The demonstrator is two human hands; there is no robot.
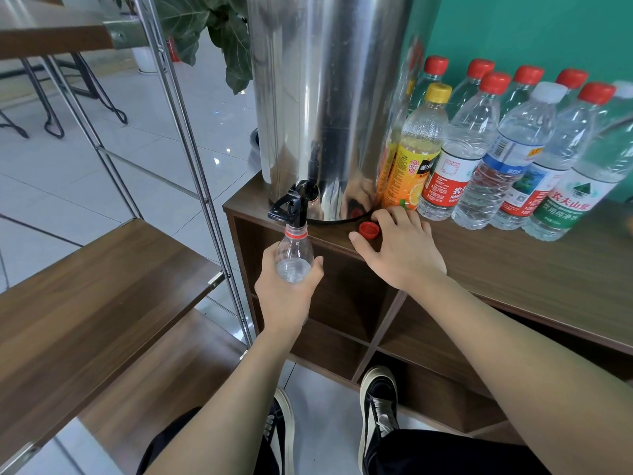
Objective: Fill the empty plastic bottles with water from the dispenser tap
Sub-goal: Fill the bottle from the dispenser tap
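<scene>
Left grip (289,286) wraps bottle (294,255), neck under tap (294,204).

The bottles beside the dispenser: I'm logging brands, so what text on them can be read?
"农夫山泉" and "饮用纯净水": green label of the rightmost bottle.
"农夫", partly hidden: red label of the red-capped bottle.
"美汁源", blurred, probable: orange juice bottle.
Blue-and-white labelled bottle: print too small to read.
The bottle in the left hand: no label showing.
</scene>
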